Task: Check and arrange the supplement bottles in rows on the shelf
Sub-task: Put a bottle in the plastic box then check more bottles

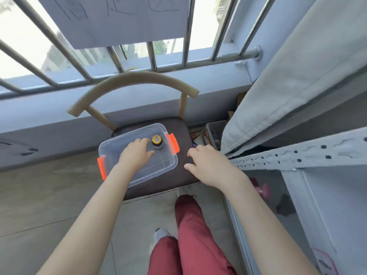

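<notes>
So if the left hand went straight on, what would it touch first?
Most likely the yellow-capped bottle in the clear box, just ahead of the left hand; depth is unclear.

One supplement bottle (156,142) shows, just left of the frame's centre. It is small and dark-bodied, with a round yellow cap that bears a small pale sticker on top. It stands upright inside a clear plastic box (155,169), in the box's upper right corner, close to the orange latch (172,142). The shelf (297,155) fills the right of the frame: pale grey metal, its perforated rail running slantwise above a lower bay
</notes>
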